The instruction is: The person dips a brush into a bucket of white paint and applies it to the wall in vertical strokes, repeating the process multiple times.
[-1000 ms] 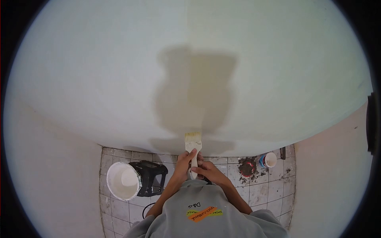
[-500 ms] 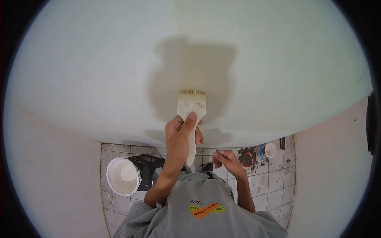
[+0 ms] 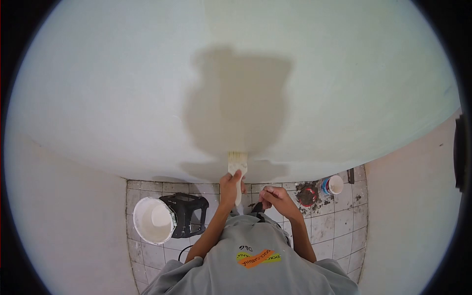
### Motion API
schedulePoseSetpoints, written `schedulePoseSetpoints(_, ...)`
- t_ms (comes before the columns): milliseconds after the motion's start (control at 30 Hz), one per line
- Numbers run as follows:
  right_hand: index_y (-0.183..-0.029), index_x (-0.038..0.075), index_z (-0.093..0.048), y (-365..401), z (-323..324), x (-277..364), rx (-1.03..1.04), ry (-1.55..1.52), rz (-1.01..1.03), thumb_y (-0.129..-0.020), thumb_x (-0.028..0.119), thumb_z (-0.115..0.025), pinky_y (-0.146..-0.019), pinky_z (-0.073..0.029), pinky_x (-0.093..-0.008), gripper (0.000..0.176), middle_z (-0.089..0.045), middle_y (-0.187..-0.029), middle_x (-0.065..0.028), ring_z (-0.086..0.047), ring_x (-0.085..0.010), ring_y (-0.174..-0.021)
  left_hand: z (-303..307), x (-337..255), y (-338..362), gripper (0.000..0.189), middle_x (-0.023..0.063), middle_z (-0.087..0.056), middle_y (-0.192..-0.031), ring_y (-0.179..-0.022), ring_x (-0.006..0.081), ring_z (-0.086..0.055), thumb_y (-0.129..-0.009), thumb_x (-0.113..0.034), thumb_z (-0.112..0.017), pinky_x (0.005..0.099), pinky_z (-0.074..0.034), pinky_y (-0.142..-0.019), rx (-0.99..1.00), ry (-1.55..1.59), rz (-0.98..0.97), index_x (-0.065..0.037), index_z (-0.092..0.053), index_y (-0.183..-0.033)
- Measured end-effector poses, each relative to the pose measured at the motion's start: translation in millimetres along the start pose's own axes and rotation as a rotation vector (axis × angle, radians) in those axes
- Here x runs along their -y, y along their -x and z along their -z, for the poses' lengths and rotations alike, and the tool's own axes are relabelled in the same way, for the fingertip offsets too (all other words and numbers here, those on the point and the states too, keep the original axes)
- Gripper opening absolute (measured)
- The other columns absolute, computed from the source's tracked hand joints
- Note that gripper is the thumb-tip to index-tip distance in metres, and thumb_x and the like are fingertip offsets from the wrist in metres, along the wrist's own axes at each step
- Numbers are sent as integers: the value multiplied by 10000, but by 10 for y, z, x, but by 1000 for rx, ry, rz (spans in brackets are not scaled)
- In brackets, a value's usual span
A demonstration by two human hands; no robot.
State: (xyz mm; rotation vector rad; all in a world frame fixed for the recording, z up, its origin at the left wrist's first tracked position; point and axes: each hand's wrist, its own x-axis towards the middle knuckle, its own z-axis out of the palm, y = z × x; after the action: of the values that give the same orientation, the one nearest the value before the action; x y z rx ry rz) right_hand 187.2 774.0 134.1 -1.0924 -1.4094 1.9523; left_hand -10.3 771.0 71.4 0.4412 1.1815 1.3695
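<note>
The flat paintbrush with pale bristles and a white-smeared wooden handle (image 3: 237,164) stands upright against the pale green painted wall (image 3: 123,88), low down, just above the line where the wall meets the floor. Its bristles point up and press on the wall at the lower edge of a broad grey shadow (image 3: 238,98).

The left hand (image 3: 231,184) is wrapped around the handle in a closed grip, thumb lying up along the handle's face, the forearm reaching up from the body. The right hand (image 3: 275,197) sits just beside and below it, close to the chest and apart from the brush. Its fingers are curled in tight near a small dark thing at the neck of the shirt, and I cannot tell whether they grip it.

Below the hands is the person's grey shirt with an orange and yellow label (image 3: 255,258). On the white tiled floor (image 3: 334,231) to the left stands a round white plastic bucket of white paint (image 3: 152,220), touching a black plastic frame (image 3: 189,214). To the right, near the wall, lie a dark round red-rimmed lid amid dirt (image 3: 307,195) and, just beside it, a small blue and white pot (image 3: 333,185).
</note>
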Motion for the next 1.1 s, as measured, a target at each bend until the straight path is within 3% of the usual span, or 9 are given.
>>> schedulePoseSetpoints(133, -828, 12, -613, -37, 38, -44, 3, -2, 4, -976, 207, -548, -564, -459, -215, 253, -553, -652, -2, -533, -63, -601, -35, -113, 51, 348, 83, -485, -484, -376, 187, -476, -935, -269, -604, 342, -442, -422, -67, -68, 69, 61, -552, -841)
schedulePoseSetpoints(367, -828, 21, -625, -77, 2, -21, -14, 46, 47, -986, 206, -517, -579, -445, -221, 267, -596, -653, -4, -569, -76, -609, -678, -1314, 383, 363, 85, -490, -497, -400, 165, -454, -950, -270, -588, 329, -430, -449, 32, 45, -141, 79, -552, -858)
schedulePoseSetpoints(567, -840, 21, -622, -37, 9, -12, -36, 35, 42, -986, 198, -517, -590, -451, -221, 253, -602, -666, -5, -556, -77, -610, -957, -1951, 815, 351, 74, -485, -500, -404, 143, -437, -956, -273, -585, 328, -423, -455, 197, 69, -312, 67, -558, -875)
schedulePoseSetpoints(667, -848, 21, -619, -42, 8, -83, -18, -22, 9, -986, 199, -514, -594, -450, -218, 248, -603, -670, -5, -554, -75, -615, -955, -1870, 796, 354, 68, -468, -489, -396, 146, -427, -960, -275, -578, 331, -418, -447, 178, 59, -316, 68, -558, -877)
schedulePoseSetpoints(833, -849, 23, -617, -50, 50, -99, -5, 1, 14, -983, 190, -514, -599, -450, -214, 237, -603, -678, -3, -556, -71, -619, -717, -1082, 281, 359, 70, -455, -470, -379, 169, -436, -958, -272, -577, 340, -422, -422, 31, 25, -258, 76, -554, -874)
schedulePoseSetpoints(1000, -864, 17, -622, -56, 28, -31, -43, 45, 24, -978, 188, -530, -590, -461, -209, 226, -598, -692, -5, -557, -64, -633, -128, -168, -59, 375, 79, -483, -500, -394, 172, -473, -933, -291, -618, 332, -425, -406, -38, 7, -15, 69, -551, -850)
schedulePoseSetpoints(1100, -868, 9, -621, -98, 53, -37, -23, 49, 32, -978, 190, -534, -585, -466, -210, 229, -594, -681, -8, -556, -63, -630, -26, -70, -8, 360, 82, -479, -497, -390, 180, -473, -935, -271, -607, 341, -424, -398, -72, -11, 92, 68, -546, -832)
